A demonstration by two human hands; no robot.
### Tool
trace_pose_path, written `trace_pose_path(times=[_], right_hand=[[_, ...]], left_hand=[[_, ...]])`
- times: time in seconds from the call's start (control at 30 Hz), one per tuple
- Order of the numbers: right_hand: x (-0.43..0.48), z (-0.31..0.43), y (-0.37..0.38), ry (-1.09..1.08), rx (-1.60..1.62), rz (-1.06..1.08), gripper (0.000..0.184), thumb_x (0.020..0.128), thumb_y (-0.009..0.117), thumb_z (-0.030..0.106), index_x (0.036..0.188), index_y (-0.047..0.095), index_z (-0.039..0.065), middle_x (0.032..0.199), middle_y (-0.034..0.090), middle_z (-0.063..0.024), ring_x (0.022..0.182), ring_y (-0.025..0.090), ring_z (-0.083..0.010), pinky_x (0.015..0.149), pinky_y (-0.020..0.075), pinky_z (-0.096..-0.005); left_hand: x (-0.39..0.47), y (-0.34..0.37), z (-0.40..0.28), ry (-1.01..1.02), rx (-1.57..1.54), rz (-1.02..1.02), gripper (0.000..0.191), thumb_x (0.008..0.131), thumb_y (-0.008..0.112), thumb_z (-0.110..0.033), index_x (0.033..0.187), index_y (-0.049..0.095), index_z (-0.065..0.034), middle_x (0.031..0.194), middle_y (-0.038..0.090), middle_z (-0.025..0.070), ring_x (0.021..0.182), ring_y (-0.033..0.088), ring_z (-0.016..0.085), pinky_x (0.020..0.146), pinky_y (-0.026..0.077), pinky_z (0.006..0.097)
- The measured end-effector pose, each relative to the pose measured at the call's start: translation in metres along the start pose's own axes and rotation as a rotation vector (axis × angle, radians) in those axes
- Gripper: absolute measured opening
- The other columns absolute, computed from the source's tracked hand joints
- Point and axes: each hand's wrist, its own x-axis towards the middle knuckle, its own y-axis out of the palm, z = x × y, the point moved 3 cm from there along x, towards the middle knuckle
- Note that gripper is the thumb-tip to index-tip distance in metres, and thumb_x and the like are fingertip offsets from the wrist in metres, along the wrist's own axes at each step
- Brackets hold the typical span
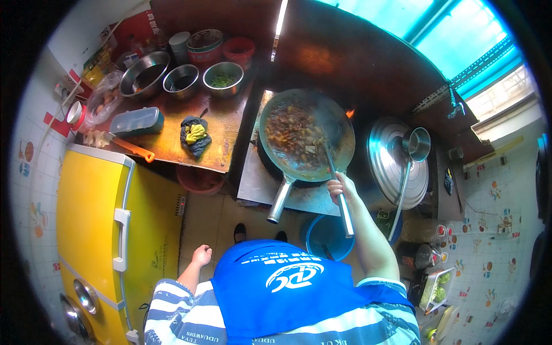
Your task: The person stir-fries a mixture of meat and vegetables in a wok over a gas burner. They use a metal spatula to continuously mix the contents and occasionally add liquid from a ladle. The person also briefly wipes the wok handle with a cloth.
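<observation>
A metal wok (304,172) sits on the stove, holding a stew of brown, chopped food (293,133) in bubbling liquid. My right hand (340,188) is closed around the long metal handle of a cooking ladle or spatula (345,215), whose head is in the wok, partly hidden by steam and food. The wok's hollow handle (280,200) points towards me, and neither hand touches it. Low at my left side hangs my left hand (202,255), its fingers loosely curled with nothing visible in them, between the yellow refrigerator and my blue apron (280,289).
Flame (349,114) shows behind the wok. On the right, a second ladle (417,144) lies over a large metal lid (384,164). The left counter (220,151) holds metal bowls, a cloth (196,136) and an orange-handled knife (138,150). A blue bucket (308,241) stands below the stove.
</observation>
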Motion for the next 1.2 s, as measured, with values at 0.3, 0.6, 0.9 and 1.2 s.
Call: trace_pose_path(times=[0.3,0.6,0.9,1.2], right_hand=[[-0.072,-0.017,0.005,-0.289,-0.661,-0.235,0.037,0.099,0.038,0.025,0.136,0.038,0.021,0.061,0.037,0.0023,0.046,0.033,-0.0051,0.036,0.0297,-0.0178],[-0.095,-0.030,0.019,-0.436,-1.306,-0.348,0.047,0.098,0.039,0.026,0.144,0.030,0.018,0.063,0.049,-0.0050,0.049,0.048,-0.0141,0.046,0.0443,-0.0296],[-0.108,-0.004,0.006,-0.676,-1.756,-0.649,0.046,0.096,0.038,0.024,0.141,0.032,0.012,0.106,0.058,-0.0335,0.100,0.057,-0.0481,0.084,0.0459,-0.0496],[-0.016,-0.032,-0.011,0.164,0.167,0.106,0.024,0.096,0.046,0.028,0.113,0.054,0.011,0.060,0.036,0.0019,0.044,0.034,-0.0051,0.035,0.0310,-0.0194]], left_hand=[[0.008,-0.005,-0.024,0.046,0.004,0.007,0.035,0.089,0.054,-0.026,0.115,0.059,-0.0033,0.116,0.061,0.0187,0.110,0.058,0.031,0.095,0.045,0.0376],[0.020,-0.009,-0.038,0.071,0.006,0.022,0.035,0.089,0.055,-0.026,0.116,0.059,-0.0036,0.116,0.061,0.0185,0.111,0.057,0.031,0.095,0.045,0.0374],[0.017,-0.007,-0.028,0.023,0.018,0.032,0.036,0.089,0.054,-0.027,0.116,0.059,-0.0032,0.117,0.061,0.0183,0.111,0.057,0.030,0.096,0.045,0.0372],[0.005,-0.003,-0.027,-0.015,0.005,0.040,0.036,0.089,0.054,-0.027,0.116,0.059,-0.0036,0.116,0.061,0.0184,0.111,0.057,0.030,0.095,0.045,0.0368]])
